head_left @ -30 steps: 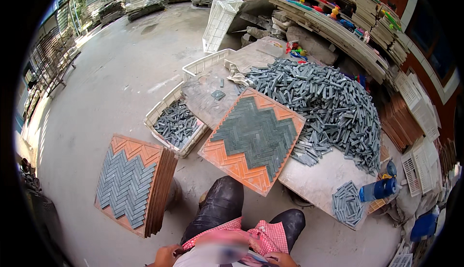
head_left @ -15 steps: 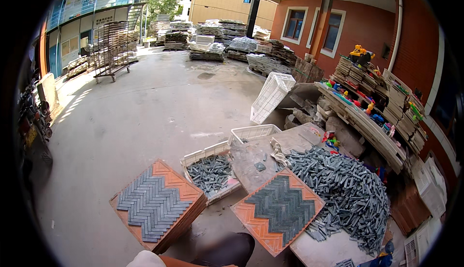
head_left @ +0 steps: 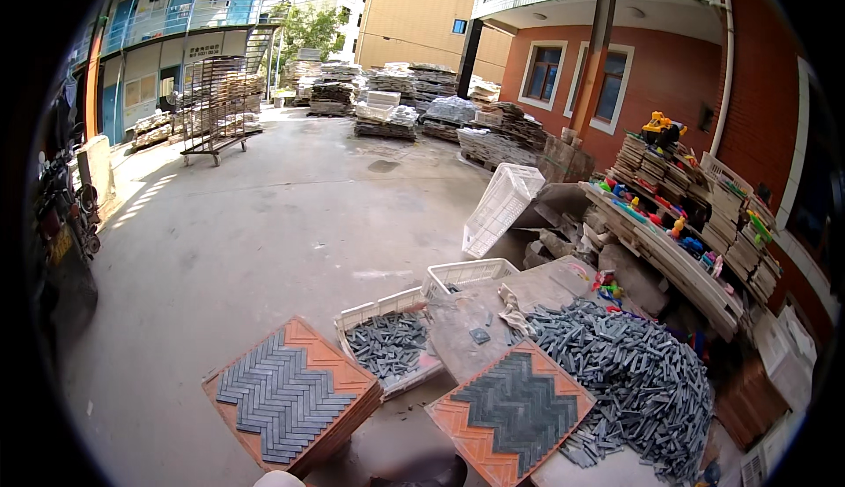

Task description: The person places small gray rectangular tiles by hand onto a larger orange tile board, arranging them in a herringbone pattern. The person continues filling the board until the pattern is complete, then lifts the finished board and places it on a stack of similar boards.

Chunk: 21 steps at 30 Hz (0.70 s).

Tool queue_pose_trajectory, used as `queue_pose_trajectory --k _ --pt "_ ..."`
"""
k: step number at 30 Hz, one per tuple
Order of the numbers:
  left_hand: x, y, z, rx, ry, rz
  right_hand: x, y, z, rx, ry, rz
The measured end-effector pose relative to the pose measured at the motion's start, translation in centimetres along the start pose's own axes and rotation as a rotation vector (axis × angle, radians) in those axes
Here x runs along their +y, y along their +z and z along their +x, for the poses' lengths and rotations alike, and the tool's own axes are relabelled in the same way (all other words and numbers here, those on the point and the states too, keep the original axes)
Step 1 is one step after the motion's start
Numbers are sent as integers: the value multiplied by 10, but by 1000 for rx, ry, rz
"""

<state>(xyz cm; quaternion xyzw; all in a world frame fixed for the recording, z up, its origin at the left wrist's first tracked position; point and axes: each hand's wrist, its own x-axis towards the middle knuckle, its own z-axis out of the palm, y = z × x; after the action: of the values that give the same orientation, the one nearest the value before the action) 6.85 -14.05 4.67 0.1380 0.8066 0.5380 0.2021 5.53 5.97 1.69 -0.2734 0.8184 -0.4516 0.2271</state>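
Observation:
Neither my left hand nor my right hand shows. A small pale rounded shape (head_left: 279,480) pokes in at the lower edge; I cannot tell if it is cloth or a glove. Nearest to it is a stack of orange mould boards (head_left: 339,416), its top board set with grey strip tiles (head_left: 286,386) in a herringbone zigzag. To the right lies another orange board (head_left: 458,430) with darker strip tiles (head_left: 519,408) in the same pattern. Between the boards, at the lower edge, is a dark blurred shape (head_left: 396,465).
A large heap of loose grey strip tiles (head_left: 634,381) covers the worktable (head_left: 462,333) at right. Behind the left board stands a white crate (head_left: 431,372) of tiles. Farther off are a tipped white crate (head_left: 502,210), a wheeled rack (head_left: 216,108) and stacked slabs (head_left: 387,121).
My view has tilted up slightly, so the scene sits lower. The bare forearm at the lower edge has gone out of view, and less of the pale shape shows. Both tile boards stay put.

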Motion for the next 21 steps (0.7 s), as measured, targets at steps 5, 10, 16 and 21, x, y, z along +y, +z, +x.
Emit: queue_pose_trajectory --k 5,10,16,21 --pt "1 -3 -4 34 -9 -30 2 -1 -1 9 45 19" --pt "2 -4 -7 64 -13 -47 2 -6 -3 13 88 46" --pt "3 -1 -10 97 -11 -66 6 -8 -9 23 123 70" --pt "4 1 -12 128 -21 -84 8 -13 -13 18 154 96"
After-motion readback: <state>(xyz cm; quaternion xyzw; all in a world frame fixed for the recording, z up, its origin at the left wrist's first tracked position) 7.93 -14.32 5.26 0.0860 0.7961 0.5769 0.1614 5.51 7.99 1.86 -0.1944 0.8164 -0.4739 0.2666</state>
